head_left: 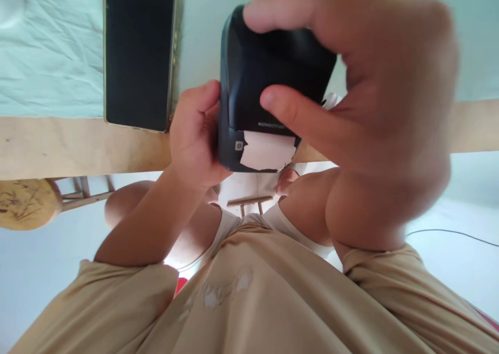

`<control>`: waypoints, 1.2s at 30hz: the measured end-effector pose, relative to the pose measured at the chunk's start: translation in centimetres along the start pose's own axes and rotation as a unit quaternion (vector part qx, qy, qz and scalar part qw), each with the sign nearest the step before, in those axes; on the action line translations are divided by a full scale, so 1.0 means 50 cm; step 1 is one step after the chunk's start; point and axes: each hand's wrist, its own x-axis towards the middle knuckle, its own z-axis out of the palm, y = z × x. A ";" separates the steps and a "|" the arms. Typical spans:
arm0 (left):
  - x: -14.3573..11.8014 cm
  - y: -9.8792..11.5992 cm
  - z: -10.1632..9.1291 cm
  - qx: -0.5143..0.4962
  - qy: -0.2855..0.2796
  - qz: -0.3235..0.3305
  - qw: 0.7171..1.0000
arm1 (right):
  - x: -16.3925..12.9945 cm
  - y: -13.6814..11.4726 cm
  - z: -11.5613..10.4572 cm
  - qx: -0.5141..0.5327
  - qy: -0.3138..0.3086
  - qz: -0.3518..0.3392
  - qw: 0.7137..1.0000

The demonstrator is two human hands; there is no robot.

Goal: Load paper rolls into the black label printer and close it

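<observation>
A black label printer (249,68) with "NIIMBOT" lettering is held up in front of me, above the edge of the bed-like surface. From its lower end sticks out a white paper label (268,150) with a ragged, torn edge. My left hand (197,135) grips the printer's left side, thumb along the casing. Over the top and right side reaches my right hand (374,83), slightly blurred, its thumb on the black cover and a finger at the upper corner. The printer's right side is partly hidden behind this hand.
A smartphone (139,55) with a dark screen lies left of the printer on the pale green cloth (58,57). A wooden edge (78,143) runs across below. A round-topped wooden stool (27,203) stands at left, and a thin cable (448,231) lies at right.
</observation>
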 end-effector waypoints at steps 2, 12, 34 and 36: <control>0.005 -0.005 -0.004 0.004 -0.019 0.034 0.999 | -0.013 0.000 -0.004 -0.049 -0.019 -0.035 0.998; -0.013 0.004 0.017 -0.021 -0.116 -0.028 0.993 | -0.048 0.015 0.001 -0.058 -0.025 -0.044 0.997; -0.010 -0.003 0.007 0.000 -0.149 -0.025 0.988 | -0.041 -0.002 0.003 -0.106 -0.044 -0.017 0.993; -0.013 -0.002 0.007 0.000 -0.150 -0.030 0.988 | -0.041 -0.003 0.002 -0.107 -0.043 -0.021 0.993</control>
